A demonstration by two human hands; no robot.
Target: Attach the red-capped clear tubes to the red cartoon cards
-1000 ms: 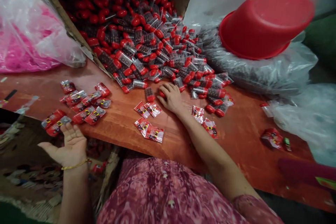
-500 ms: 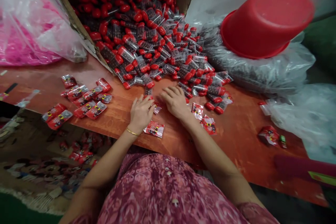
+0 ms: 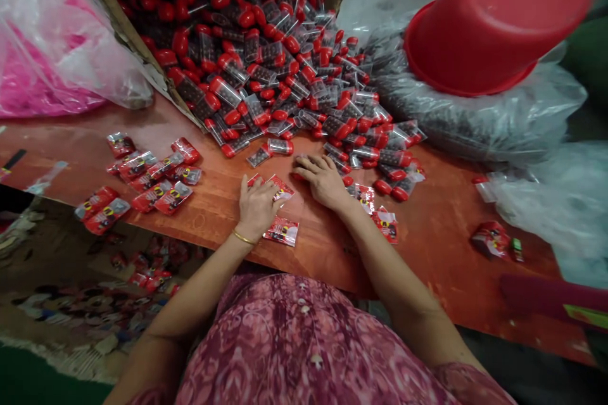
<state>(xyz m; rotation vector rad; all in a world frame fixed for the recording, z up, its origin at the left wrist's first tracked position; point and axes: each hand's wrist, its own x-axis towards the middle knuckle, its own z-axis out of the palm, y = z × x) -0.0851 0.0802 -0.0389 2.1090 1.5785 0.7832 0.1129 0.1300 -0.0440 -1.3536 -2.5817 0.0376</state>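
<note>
A heap of small clear tubes with red caps (image 3: 285,69) spills from a cardboard box (image 3: 142,69) onto the reddish wooden table (image 3: 441,247). My left hand (image 3: 256,205) lies palm down on small red printed packets (image 3: 280,186) in front of me, fingers together over them. My right hand (image 3: 323,180) rests flat beside it, fingers spread, fingertips near the loose tubes at the heap's edge. Another red packet (image 3: 282,231) lies just below my left hand. More packets (image 3: 380,218) lie under and beside my right forearm.
A cluster of red packets (image 3: 147,177) lies at the table's left edge. A pink-filled plastic bag (image 3: 52,63) sits far left. An upturned red plastic basin (image 3: 489,25) rests on a clear bag of dark items (image 3: 475,120). Packets lie on the floor (image 3: 142,266) below.
My left hand came up from below the table edge on the left and settled on the packets beside my right hand. My right hand stayed at the heap's edge.
</note>
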